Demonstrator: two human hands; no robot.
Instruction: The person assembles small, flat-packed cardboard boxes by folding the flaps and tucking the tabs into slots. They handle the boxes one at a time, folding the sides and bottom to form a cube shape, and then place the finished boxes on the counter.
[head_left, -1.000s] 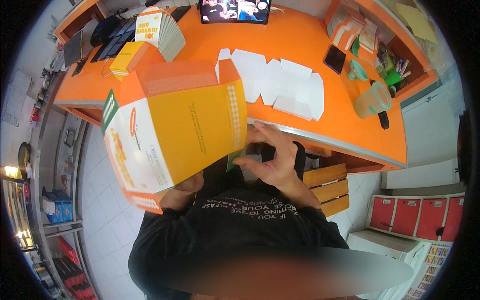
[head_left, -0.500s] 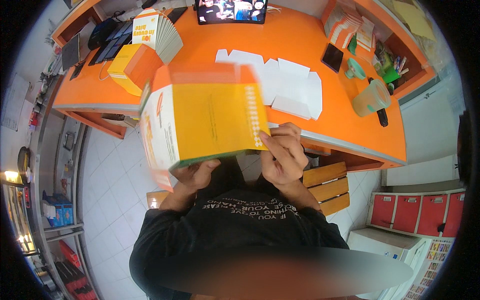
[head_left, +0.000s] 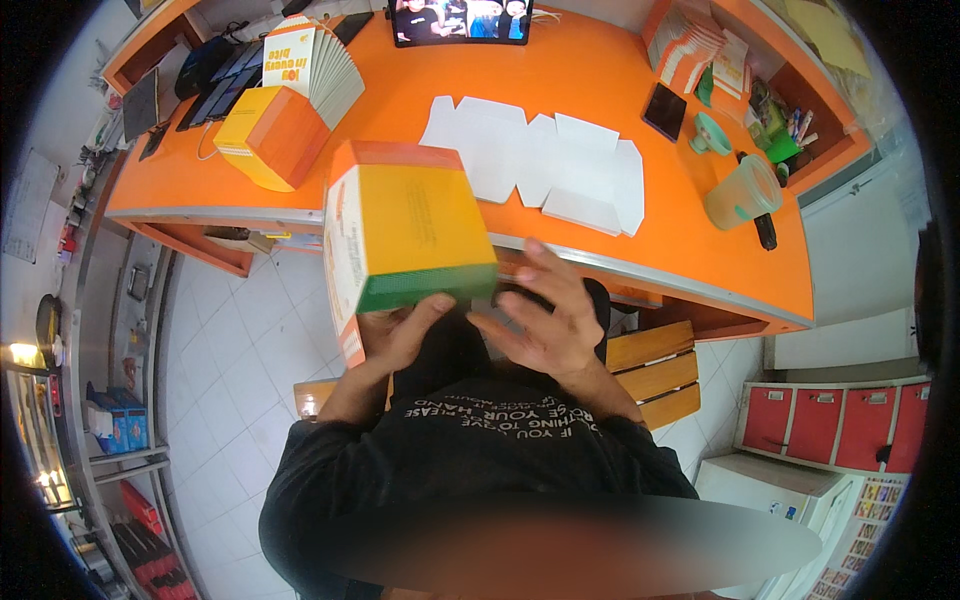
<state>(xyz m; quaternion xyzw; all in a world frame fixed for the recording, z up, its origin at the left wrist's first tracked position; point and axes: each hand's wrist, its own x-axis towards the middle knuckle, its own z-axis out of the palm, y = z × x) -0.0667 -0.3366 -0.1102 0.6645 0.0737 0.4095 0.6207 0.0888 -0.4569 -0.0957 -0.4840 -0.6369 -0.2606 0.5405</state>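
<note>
A yellow, white and orange cardboard box (head_left: 415, 215) with a green side is partly folded up in front of me, above my lap. My left hand (head_left: 400, 335) grips it from below, thumb against the green side and fingers hidden behind the card. To the right of the box, my right hand (head_left: 545, 310) is slightly blurred, fingers spread and apart from the card. Beyond the box, white unfolded box blanks (head_left: 545, 165) lie flat on the orange table (head_left: 400, 95).
Stacked folded boxes (head_left: 275, 135) stand at the table's left, beside a fanned pile of flat cartons (head_left: 315, 70). A lit screen (head_left: 460, 22) is at the back. On the right are a phone (head_left: 664, 111), a green funnel (head_left: 711, 135) and a translucent cup (head_left: 743, 195). Wooden slats (head_left: 652, 375) show below the table.
The box's loose right panel has folded in, so the card now looks box-shaped with its green side showing. My right hand has let go and opened, moving slightly left.
</note>
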